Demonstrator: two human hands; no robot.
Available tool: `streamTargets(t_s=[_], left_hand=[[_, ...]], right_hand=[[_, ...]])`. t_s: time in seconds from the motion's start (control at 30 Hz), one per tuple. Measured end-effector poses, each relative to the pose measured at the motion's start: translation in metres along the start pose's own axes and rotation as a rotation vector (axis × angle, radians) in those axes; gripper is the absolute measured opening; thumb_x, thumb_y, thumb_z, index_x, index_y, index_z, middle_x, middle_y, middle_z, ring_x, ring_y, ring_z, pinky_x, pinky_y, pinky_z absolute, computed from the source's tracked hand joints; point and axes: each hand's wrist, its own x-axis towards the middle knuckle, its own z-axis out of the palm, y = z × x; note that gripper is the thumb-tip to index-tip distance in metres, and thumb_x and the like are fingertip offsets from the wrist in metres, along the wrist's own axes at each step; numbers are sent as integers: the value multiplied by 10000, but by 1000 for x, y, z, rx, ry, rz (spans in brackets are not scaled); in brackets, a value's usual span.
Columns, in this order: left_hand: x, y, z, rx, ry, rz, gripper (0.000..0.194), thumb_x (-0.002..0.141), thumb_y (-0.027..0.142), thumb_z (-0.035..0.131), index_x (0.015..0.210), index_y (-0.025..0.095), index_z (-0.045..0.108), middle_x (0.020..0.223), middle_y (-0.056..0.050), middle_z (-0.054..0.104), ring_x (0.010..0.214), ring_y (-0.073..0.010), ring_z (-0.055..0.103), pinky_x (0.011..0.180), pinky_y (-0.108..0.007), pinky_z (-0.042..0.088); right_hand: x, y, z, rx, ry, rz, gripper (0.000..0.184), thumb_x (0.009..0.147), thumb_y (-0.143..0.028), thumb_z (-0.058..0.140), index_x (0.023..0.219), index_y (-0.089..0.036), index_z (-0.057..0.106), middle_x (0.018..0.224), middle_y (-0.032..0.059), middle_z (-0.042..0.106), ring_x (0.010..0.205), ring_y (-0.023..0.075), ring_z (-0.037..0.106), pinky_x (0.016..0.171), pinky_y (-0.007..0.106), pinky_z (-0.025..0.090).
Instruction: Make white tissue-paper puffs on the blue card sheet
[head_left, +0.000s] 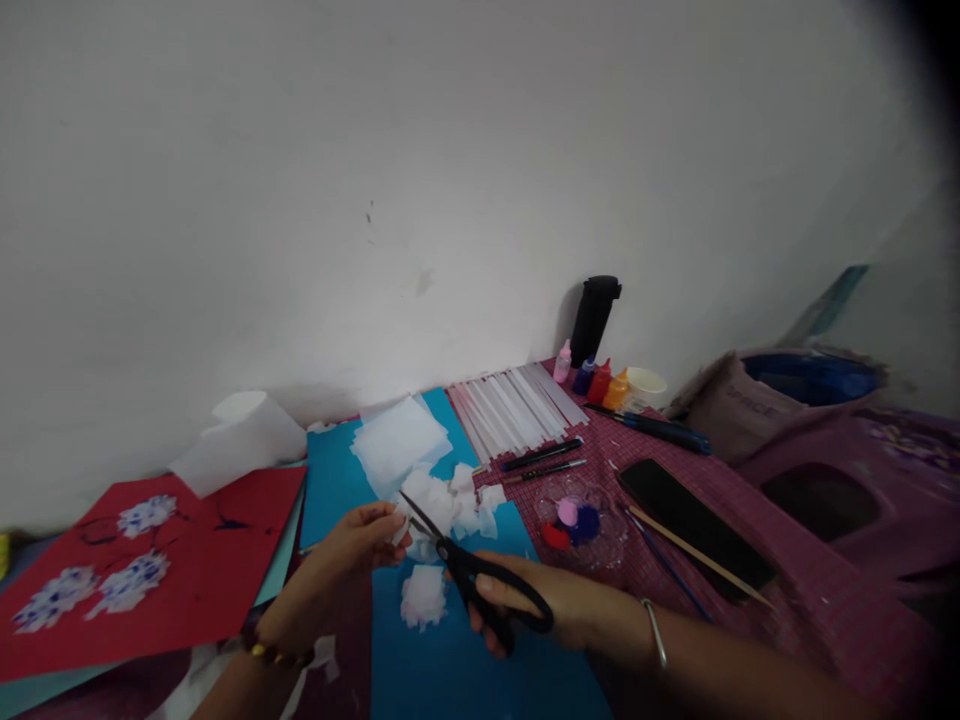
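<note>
My right hand (525,585) grips black-handled scissors (448,552), whose blades are parted and point up and left. Beside the blade tips, my left hand (369,532) pinches a small piece of white tissue paper (402,530). Cut tissue pieces (442,500) lie heaped behind the blades on blue paper (480,650). A small stack of cut tissue squares (424,595) rests just below the scissors. Farther back is a pile of larger white sheets (401,440).
Red paper (225,580) with white-and-blue flower shapes lies left, before a tissue roll (259,440). Paper strips (510,410), a paint palette (600,545), paint bottles (600,382), a black phone-like slab (694,525) and a black bottle (592,320) are right. A wall stands behind.
</note>
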Motion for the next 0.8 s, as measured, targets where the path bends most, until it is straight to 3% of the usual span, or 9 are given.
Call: streamTargets(t_s=[0.13, 0.27, 0.33, 0.43, 0.57, 0.67, 0.8], left_hand=[[0, -1, 2, -12, 35, 6, 267, 622, 278, 745, 770, 163, 553, 637, 0, 644, 516, -99, 569, 517, -214, 453], [0, -3, 4, -78, -22, 39, 383, 593, 221, 750, 919, 171, 556, 756, -12, 660, 572, -112, 593, 569, -247, 482], [2, -6, 4, -94, -24, 41, 386, 597, 232, 757, 917, 170, 552, 724, -3, 650, 560, -108, 587, 566, -247, 477], [5, -10, 4, -113, 74, 71, 404, 589, 233, 771, 911, 184, 532, 592, 48, 594, 495, -90, 548, 505, -218, 438], [6, -11, 1, -143, 144, 120, 481, 562, 222, 790, 962, 181, 526, 550, 76, 555, 475, -81, 525, 481, -206, 415], [5, -9, -4, -147, 148, 128, 495, 556, 218, 796, 978, 173, 540, 559, 72, 560, 486, -79, 529, 482, -200, 416], [10, 1, -22, -63, 181, 183, 474, 564, 252, 786, 967, 164, 553, 587, 45, 589, 500, -89, 549, 496, -207, 434]], right_hand=[[0, -4, 2, -34, 32, 8, 574, 699, -633, 594, 949, -135, 456, 761, 13, 526, 552, 67, 516, 508, 202, 416], [-1, -6, 2, -36, 33, 33, 596, 678, -641, 605, 963, -138, 460, 754, 1, 524, 549, 65, 514, 512, 204, 415], [-1, -5, 2, -35, 36, 30, 598, 680, -637, 606, 975, -135, 467, 755, 2, 527, 549, 67, 513, 512, 205, 413], [0, -1, 1, -5, 64, 12, 551, 700, -601, 618, 956, -135, 476, 760, 10, 537, 551, 74, 514, 504, 208, 405], [1, 2, -4, 264, 156, 43, 512, 732, -596, 582, 963, -149, 484, 747, 16, 553, 567, 103, 544, 527, 241, 426], [-4, 2, -7, 455, 91, 121, 514, 766, -613, 516, 991, -150, 508, 756, 28, 563, 602, 128, 566, 574, 279, 448], [-14, 6, -11, 448, 8, 78, 493, 807, -565, 503, 1081, -155, 511, 799, 47, 575, 639, 143, 575, 584, 286, 449]])
